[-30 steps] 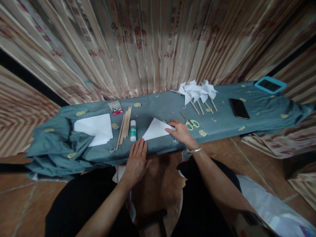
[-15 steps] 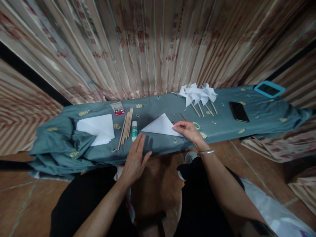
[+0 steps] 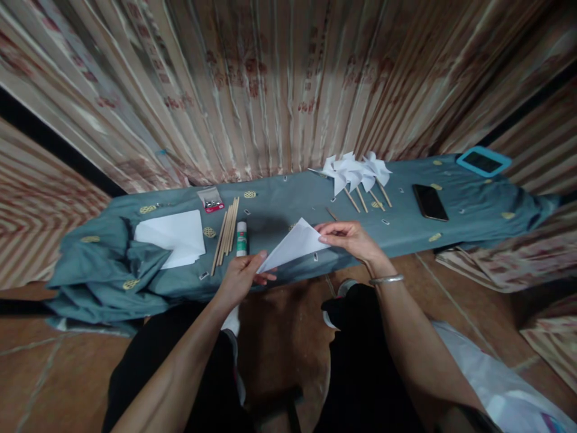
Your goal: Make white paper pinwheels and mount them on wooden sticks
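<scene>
At the far left of the table point(image 3: 279, 192), which is draped in a blue-grey cloth, lies a stack of white paper sheets point(image 3: 174, 234), partly tucked under a bunched fold of the cloth. Just right of it a bundle of wooden sticks point(image 3: 228, 231) lies lengthwise, with a small packet point(image 3: 211, 198) at its far end and a glue stick point(image 3: 242, 238) close beside it. The left hand point(image 3: 241, 278) has its grip closed on the lower left corner of a folded white paper triangle point(image 3: 295, 243), thumb on top. The triangle is held tilted just above the near edge of the table (its upper point faces away from the person). The right hand point(image 3: 354, 239), a bangle on its wrist, pinches the triangle's right corner between thumb and fingers. Farther right, near the curtain, white paper pinwheels point(image 3: 356, 171) on sticks lie in a cluster, then a dark phone point(image 3: 430, 202), and a blue-framed tablet point(image 3: 484, 161) at the end.
</scene>
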The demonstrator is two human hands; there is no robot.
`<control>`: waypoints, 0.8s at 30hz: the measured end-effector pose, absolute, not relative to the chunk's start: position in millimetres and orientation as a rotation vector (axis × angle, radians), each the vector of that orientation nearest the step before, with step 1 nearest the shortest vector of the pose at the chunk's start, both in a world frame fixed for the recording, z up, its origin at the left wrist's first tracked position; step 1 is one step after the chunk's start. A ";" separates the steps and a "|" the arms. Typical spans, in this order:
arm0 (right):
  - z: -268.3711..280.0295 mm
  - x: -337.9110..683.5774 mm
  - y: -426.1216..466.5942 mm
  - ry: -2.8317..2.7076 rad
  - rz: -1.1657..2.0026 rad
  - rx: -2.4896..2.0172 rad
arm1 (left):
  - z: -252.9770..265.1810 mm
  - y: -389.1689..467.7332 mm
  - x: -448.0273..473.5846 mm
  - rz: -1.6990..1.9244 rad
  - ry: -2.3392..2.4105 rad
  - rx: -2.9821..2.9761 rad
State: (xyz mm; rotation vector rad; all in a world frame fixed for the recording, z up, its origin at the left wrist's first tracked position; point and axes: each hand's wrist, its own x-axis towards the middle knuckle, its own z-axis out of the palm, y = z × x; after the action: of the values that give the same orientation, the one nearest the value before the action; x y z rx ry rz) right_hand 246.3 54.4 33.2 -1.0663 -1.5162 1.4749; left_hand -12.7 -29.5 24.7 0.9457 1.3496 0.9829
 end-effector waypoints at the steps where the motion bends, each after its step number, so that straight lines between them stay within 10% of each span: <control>1: 33.3 248.2 54.9 -1.512 1.469 -1.065 | 27.1 -29.9 -10.6 0.988 1.343 0.926; 13: 29.6 257.1 53.0 -1.543 1.372 -1.083 | 27.0 -26.7 4.1 0.968 1.252 0.805; 24: 10.9 281.4 62.1 -2.034 0.148 -2.075 | 26.0 -19.4 10.0 1.321 1.101 0.380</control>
State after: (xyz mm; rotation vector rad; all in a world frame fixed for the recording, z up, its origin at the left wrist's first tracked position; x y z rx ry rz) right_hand 281.4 62.1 10.9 -2.0749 -2.0344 0.1484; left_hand 10.0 -19.4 26.0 0.3802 1.1005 1.3207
